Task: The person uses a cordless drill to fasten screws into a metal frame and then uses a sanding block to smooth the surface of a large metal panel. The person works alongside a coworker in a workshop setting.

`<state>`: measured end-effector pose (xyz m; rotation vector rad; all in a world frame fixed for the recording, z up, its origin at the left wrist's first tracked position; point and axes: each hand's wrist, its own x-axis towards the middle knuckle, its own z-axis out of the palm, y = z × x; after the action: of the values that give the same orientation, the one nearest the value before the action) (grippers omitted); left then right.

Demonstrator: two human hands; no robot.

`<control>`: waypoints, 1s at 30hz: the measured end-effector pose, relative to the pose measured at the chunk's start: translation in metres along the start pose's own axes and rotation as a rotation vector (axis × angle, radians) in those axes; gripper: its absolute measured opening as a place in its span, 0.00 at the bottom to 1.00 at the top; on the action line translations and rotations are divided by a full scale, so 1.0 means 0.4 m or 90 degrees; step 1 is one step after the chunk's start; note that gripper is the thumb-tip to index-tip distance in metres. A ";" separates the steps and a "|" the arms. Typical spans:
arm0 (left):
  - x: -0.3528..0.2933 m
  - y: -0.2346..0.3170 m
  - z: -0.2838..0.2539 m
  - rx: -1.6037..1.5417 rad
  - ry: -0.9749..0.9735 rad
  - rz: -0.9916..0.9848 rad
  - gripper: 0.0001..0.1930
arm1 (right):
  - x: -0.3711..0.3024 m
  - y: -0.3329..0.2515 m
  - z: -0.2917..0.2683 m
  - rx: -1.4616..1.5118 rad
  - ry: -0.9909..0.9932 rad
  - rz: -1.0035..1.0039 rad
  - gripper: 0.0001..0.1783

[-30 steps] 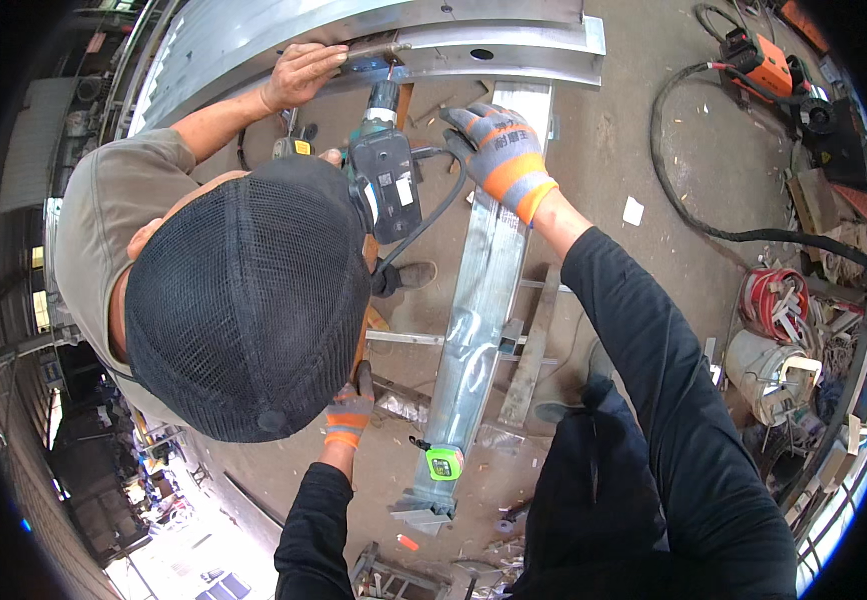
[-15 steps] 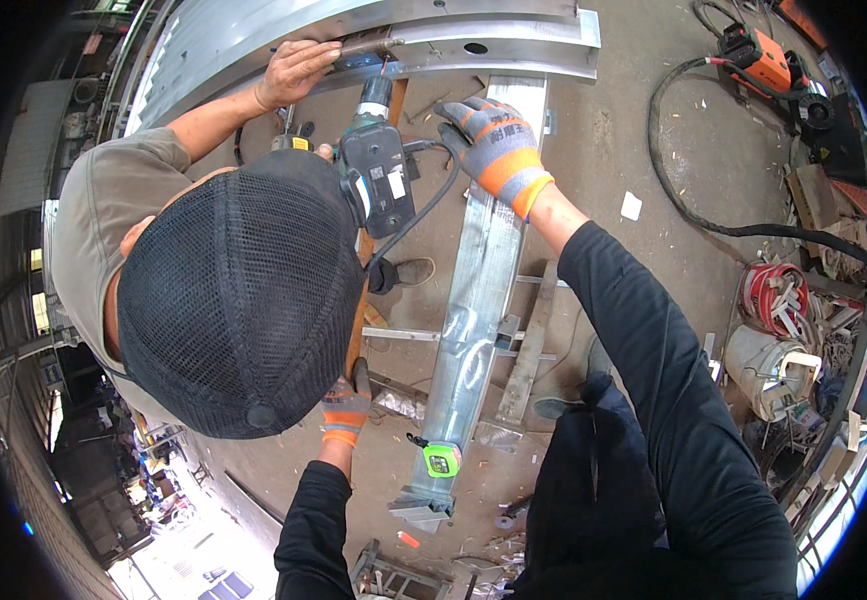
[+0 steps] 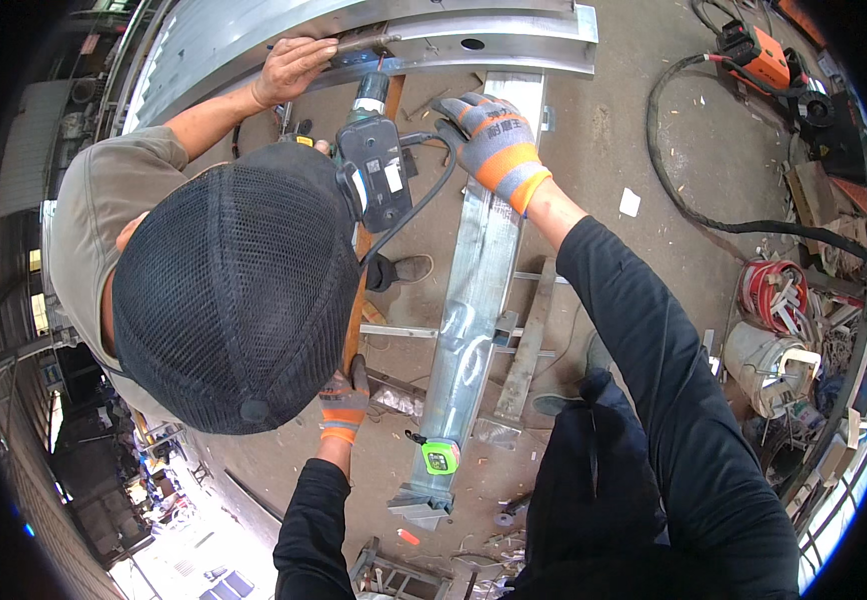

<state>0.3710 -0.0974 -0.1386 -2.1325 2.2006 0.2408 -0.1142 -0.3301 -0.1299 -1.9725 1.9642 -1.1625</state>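
My right hand (image 3: 494, 145), in a grey and orange work glove, rests on a galvanized steel beam (image 3: 479, 250). Its fingers are apart and reach past the beam's left edge. Lower down, my left hand (image 3: 344, 405), gloved alike, closes around the lower part of a brown bar (image 3: 355, 330); a co-worker's black mesh cap (image 3: 239, 290) hides part of its fingers. Between my hands and the far steel channel (image 3: 534, 45) is a corded power drill (image 3: 374, 175), its bit at the channel. The co-worker's bare hand (image 3: 296, 70) lies on a metal piece against that channel.
A green tape measure (image 3: 441, 456) sits near the beam's near end. The drill's cord (image 3: 424, 208) loops beside my right hand. At the right are an orange machine (image 3: 754, 55) with a thick black cable (image 3: 689, 205), a red bucket (image 3: 769, 295) and a white bucket (image 3: 762, 365).
The co-worker's cap has shifted slightly left. The drill sits a touch higher in the picture. Both my hands keep their places on the beam and the bar.
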 end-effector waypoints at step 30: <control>0.003 0.029 -0.021 -0.107 0.007 0.019 0.36 | -0.005 -0.013 -0.011 -0.006 -0.018 0.010 0.21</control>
<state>0.3598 -0.0997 -0.1298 -2.1881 2.2949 0.4310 -0.1124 -0.3256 -0.1246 -1.9626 1.9726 -1.1180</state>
